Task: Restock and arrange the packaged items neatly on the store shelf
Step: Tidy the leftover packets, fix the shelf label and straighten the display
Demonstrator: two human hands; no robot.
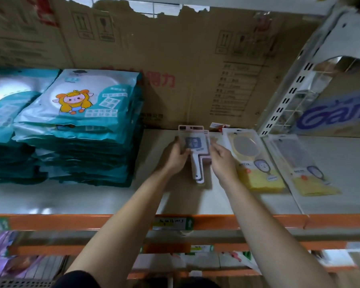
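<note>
Shelf bay, middle tier, white shelf board [87, 200] with orange price rail [71, 222] along its front edge: small stack of packaged hand mirrors [193, 146], pink and white, square heads toward the back, handles pointing to the bottom of the frame, lying flat at centre frame on the board; left hand [175, 156] cups the stack's left edge, fingers curled and pressed against the packs, thumb across the top one; right hand [221, 157] closes on the right edge, fingers bent inward, tips partly hidden behind the packs (whether they pinch a single pack or the whole stack cannot be told). Just right of the hands: yellow-carded oval mirror pack [256, 161], lying askew, and a second like pack [301, 165] further right, both tilted off square. Left of frame: two tall stacks of teal pouches [79, 129], cartoon figure on top, standing apart from the mirrors. Behind, upper frame: cardboard cartons [195, 59] with torn upper edge. Risk, as judged: the slick sleeves may slide and fan out when squared up, since the handles overhang unevenly; a sideways nudge from the right hand could push the yellow pack further crooked
</note>
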